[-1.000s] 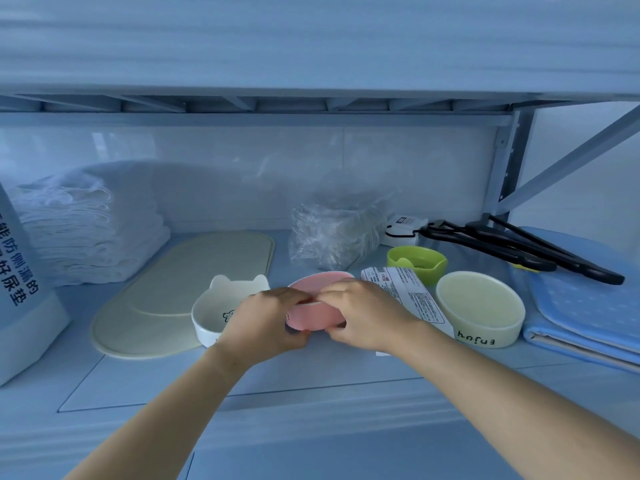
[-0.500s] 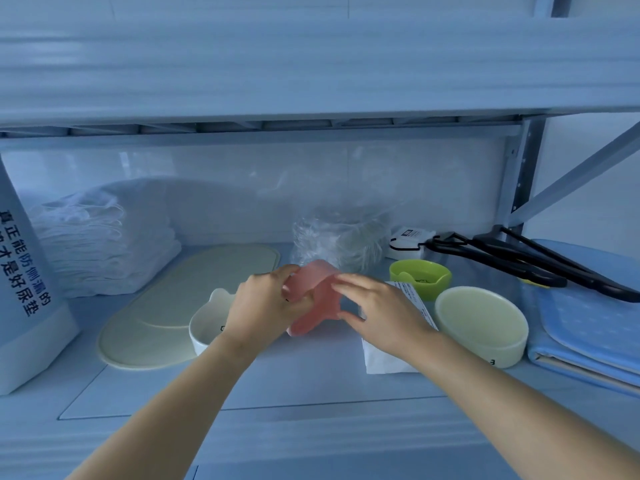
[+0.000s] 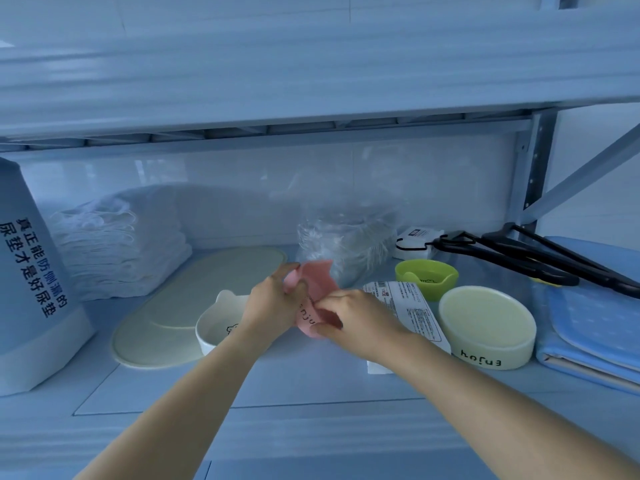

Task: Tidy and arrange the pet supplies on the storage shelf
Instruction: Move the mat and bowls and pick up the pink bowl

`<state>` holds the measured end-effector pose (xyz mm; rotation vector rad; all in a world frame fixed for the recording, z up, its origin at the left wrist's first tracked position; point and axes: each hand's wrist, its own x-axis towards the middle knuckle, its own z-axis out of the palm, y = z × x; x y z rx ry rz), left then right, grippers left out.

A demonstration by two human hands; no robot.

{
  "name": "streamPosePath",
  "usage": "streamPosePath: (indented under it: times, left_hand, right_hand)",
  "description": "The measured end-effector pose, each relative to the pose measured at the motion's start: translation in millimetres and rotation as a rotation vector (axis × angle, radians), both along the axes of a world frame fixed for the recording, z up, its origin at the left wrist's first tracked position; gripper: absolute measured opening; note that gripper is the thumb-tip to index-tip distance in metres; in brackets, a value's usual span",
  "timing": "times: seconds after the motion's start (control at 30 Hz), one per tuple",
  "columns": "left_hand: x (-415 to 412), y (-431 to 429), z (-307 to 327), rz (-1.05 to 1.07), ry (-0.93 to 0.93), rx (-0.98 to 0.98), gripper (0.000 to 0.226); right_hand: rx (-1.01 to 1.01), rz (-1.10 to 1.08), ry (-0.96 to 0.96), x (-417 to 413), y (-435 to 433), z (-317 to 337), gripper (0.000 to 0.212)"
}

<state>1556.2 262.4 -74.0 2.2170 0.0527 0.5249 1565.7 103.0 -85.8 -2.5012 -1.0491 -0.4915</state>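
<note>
Head view, the only one. A pink bowl [image 3: 313, 292] is held up off the shelf [image 3: 242, 386], between both hands, near the front middle. It is tipped on edge: the lettering on its wall runs up and down, so the rim axis is taken as roughly vertical. Which way the mouth faces cannot be told for sure.

The left hand [image 3: 273, 303] is curled round the upper left edge of the bowl. The right hand [image 3: 356, 317] is pinched on the lower right edge. Both grips are closed on the bowl and nothing else is carried.

A white eared bowl [image 3: 218, 323] is seen just left of and below the held bowl, partly hidden by the left wrist, with its far side resting on an oval mat [image 3: 194, 299]. A printed packet [image 3: 412, 306] lies just under the right hand. A pale yellow bowl [image 3: 485, 327] sits beyond the packet, upside down by its lettering, with a green bowl [image 3: 426, 277] behind it. A clear plastic bag [image 3: 346, 237] stands behind the hands.

Judged step: the pink bowl is being turned before being set down or nested. The left hand is nearer the white eared bowl, the right nearer the yellow one. The bowl would have to be levelled first. Slip risk is judged low with two hands on.
</note>
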Motion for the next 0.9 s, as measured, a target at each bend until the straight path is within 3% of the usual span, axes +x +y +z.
streamPosePath:
  times: [0.13, 0.27, 0.37, 0.6, 0.9]
  left_hand:
    - [-7.1, 10.5, -8.9, -0.085, 0.066, -0.239, 0.030]
    - [-11.0, 34.7, -17.7, -0.033, -0.017, 0.313, 0.024]
    - [-14.8, 49.7, -25.0, 0.003, -0.026, 0.490, 0.035]
    - [-23.9, 70.0, -39.5, -0.059, 0.020, 0.557, 0.048]
    - [-22.8, 85.0, -44.7, -0.115, 0.013, 0.571, 0.029]
  right_hand:
    - [0.036, -0.036, 0.030, -0.9, 9.7, 3.9, 0.010]
    - [-0.022, -0.102, 0.014, -3.9, 12.2, 1.6, 0.014]
    - [-0.107, -0.149, 0.000, -7.3, 16.3, -1.3, 0.016]
    - [-0.150, -0.224, -0.008, -15.0, 28.0, -2.6, 0.014]
    - [-0.205, -0.301, -0.023, -25.0, 36.0, -12.3, 0.012]
